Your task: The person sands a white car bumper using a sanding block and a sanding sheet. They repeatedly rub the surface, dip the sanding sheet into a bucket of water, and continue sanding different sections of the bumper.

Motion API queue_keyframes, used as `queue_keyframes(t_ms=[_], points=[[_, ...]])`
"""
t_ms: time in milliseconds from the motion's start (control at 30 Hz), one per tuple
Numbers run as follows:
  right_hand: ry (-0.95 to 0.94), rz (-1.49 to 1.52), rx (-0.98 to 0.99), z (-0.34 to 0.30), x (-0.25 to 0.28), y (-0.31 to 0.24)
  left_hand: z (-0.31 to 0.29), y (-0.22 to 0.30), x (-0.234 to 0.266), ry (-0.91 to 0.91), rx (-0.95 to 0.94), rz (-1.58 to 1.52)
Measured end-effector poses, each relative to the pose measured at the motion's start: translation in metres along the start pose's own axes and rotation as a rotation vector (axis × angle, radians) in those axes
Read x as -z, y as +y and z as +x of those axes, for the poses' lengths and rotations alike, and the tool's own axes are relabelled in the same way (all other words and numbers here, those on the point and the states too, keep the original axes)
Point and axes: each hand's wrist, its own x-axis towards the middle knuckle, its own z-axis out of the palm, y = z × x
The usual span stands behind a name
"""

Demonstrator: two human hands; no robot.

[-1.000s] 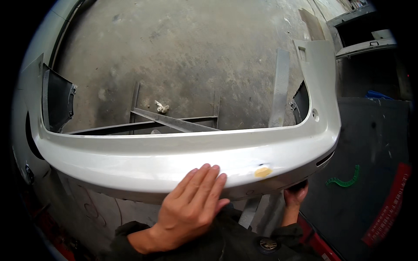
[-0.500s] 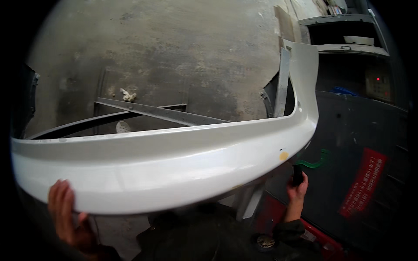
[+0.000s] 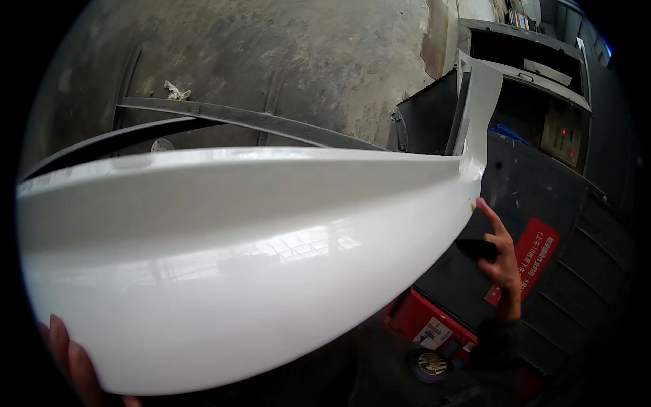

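So the left hand (image 3: 76, 363) has fingers against the lower left edge of a white bumper (image 3: 271, 251) (mostly cropped, can't tell if it's gripping), which runs lengthwise rightward to the right hand (image 3: 500, 261), nearer its yellow patch (image 3: 472, 207) and curled round a dark pad (image 3: 476, 249). Up past that, a grey cabinet (image 3: 556, 91) has a pale strip (image 3: 548, 72) in its opening, otherwise too dark.

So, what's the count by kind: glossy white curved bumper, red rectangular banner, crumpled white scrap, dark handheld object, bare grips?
White bumper: 1
Red banner: 1
White scrap: 1
Dark object: 1
Left grip and right grip: 2
Total: 6
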Motion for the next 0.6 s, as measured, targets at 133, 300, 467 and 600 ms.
queue_keyframes(t_ms=[133, 300, 467, 600], points=[[-0.366, -0.079, 0.059, 0.047, 0.016, -0.015, 0.021, 0.0, -0.001, -0.029, -0.152, 0.055], [-0.437, -0.04, 0.005, 0.06, 0.012, -0.012, 0.051, 0.007, -0.004, -0.033, -0.299, 0.125], [-0.251, -0.159, 0.147, 0.036, -0.012, -0.011, 0.072, 0.044, -0.012, 0.121, -0.191, 0.084], [-0.144, -0.195, 0.187, 0.023, -0.025, -0.017, 0.077, 0.049, -0.01, 0.128, -0.137, 0.158]])
